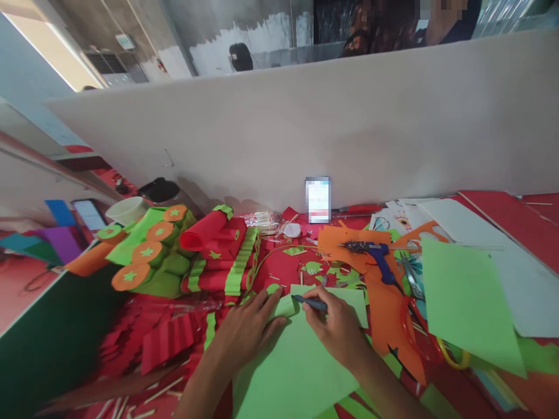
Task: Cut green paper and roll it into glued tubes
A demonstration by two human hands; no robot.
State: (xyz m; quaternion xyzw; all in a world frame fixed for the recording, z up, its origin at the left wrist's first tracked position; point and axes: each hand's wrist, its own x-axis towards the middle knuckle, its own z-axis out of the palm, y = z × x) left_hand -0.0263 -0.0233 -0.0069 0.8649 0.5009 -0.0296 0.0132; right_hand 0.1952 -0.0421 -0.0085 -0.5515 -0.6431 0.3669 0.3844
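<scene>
My right hand [334, 326] is closed around a dark marker pen [313, 302], its tip at the edge of a small light green paper piece [286, 307]. This piece lies between the index finger and thumb of my left hand [247, 326], which holds it against a large light green sheet [301, 366]. Whether the piece is folded or curled, I cannot tell. The upper edge of the large sheet runs just beyond the pen. Part of the sheet is hidden beneath both forearms.
Left of my hands stand red paper rolls [213, 238] with green bands and green rolls with orange ends [148, 253]. A blue glue gun [378, 256] rests on orange sheets [384, 326]. A lit phone [318, 201] leans against the white partition [279, 128].
</scene>
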